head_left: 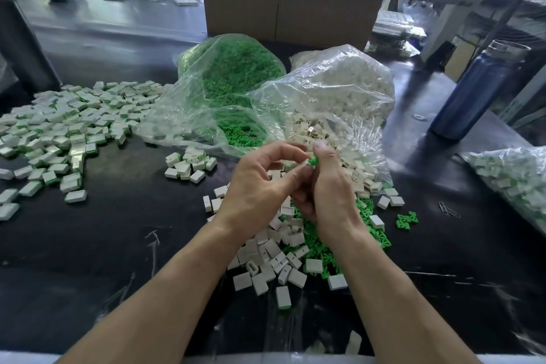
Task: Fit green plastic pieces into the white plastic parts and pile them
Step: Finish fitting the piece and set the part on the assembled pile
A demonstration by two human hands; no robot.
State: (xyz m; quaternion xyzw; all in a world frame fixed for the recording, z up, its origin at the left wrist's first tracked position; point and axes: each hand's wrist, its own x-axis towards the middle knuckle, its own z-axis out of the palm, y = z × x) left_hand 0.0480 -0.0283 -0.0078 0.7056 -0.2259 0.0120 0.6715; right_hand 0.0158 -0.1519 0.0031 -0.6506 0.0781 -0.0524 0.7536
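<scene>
Head view: a dark, glossy bench [88,245] is seen, with both hands brought together above its middle. A green piece [313,161] is pinched at the fingertips of the right hand [331,189], while the left hand [260,183] is curled beside it, touching; whether a white part is held there cannot be told. Loose white parts [274,257] and green pieces [369,233] are heaped beneath the wrists. Finished parts [68,127] are spread toward the left edge. Two clear bags, one of green pieces [236,68] and one of white parts [348,83], are set behind the hands. A blue bottle [472,91] is stood near the right edge, a cardboard box [295,9] at the far edge. Cluttered worktops are seen beyond.
</scene>
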